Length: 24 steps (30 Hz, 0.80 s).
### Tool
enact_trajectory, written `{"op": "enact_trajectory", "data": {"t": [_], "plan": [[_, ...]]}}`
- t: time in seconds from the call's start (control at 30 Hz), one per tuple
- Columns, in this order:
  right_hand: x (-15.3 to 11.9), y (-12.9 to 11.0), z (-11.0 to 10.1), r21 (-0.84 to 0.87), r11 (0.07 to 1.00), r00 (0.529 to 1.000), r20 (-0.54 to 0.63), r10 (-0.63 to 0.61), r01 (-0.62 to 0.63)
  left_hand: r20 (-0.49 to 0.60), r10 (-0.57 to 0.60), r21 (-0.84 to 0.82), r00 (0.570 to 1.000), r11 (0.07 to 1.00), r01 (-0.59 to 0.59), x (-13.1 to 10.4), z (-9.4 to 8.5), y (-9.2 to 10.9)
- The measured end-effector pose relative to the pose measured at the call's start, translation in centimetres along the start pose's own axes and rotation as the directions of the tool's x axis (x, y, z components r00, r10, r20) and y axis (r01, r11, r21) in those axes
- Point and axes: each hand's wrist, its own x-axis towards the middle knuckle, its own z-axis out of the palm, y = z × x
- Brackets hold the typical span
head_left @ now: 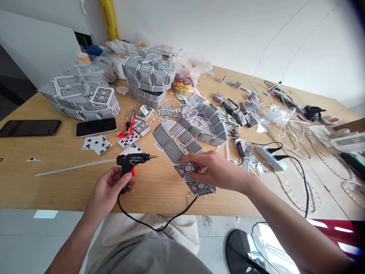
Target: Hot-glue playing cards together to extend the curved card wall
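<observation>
My left hand (110, 186) is wrapped round the grip of a black hot glue gun (129, 163) with an orange trigger. A long white glue stick (75, 167) sticks out of its back, and its nozzle points right. In my right hand (209, 169) is a strip of playing cards (168, 144), patterned backs showing, pinched between thumb and fingers near its lower end. Just behind it stands an open ring-shaped wall of folded cards (212, 121) with loose cards inside. A red utility knife (128, 125) rests beyond the glue gun, among card packs and face-up cards (97, 143).
At the back stand a lidded card-built box (149, 76) and a boat-like card model (81, 93). Two phones (30, 128) lie at left. A white power strip (270, 158), cords and rope (293, 140) spread over the right side. The glue gun's cable hangs over the table's front edge.
</observation>
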Motion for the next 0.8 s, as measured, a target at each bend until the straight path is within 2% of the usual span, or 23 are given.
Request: {"op": "enact_trajectory", "data": {"t": [0.13, 0.23, 0.43, 0.57, 0.67, 0.8], "plan": [[-0.5, -0.1, -0.1, 0.010, 1.000, 1.000, -0.002, -0.025, 0.025, 0.129, 0.015, -0.167, 0.992, 0.986, 0.007, -0.8, 0.6, 0.0], [-0.8, -0.1, -0.1, -0.004, 1.000, 1.000, 0.010, -0.025, 0.025, 0.194, 0.030, -0.197, 0.981, 0.980, 0.009, -1.2, 1.0, 0.0], [-1.2, -0.2, -0.3, 0.009, 1.000, 0.999, 0.019, -0.029, 0.029, 0.269, 0.060, -0.091, 0.961, 0.995, -0.037, -1.4, 2.1, 1.1], [-1.2, -0.3, -0.4, -0.001, 1.000, 1.000, 0.029, 0.000, 0.000, 0.323, 0.073, 0.043, 0.944, 0.995, -0.092, -1.4, 2.7, 1.8], [-1.1, -0.2, -0.4, -0.002, 1.000, 0.999, 0.032, -0.008, 0.008, 0.327, 0.063, 0.132, 0.943, 0.985, -0.111, -1.2, 3.1, 1.9], [-1.1, 0.0, -0.4, 0.013, 0.999, 0.999, 0.027, -0.035, 0.035, 0.312, 0.078, 0.158, 0.947, 0.978, -0.132, -1.1, 3.6, 2.1]]}}
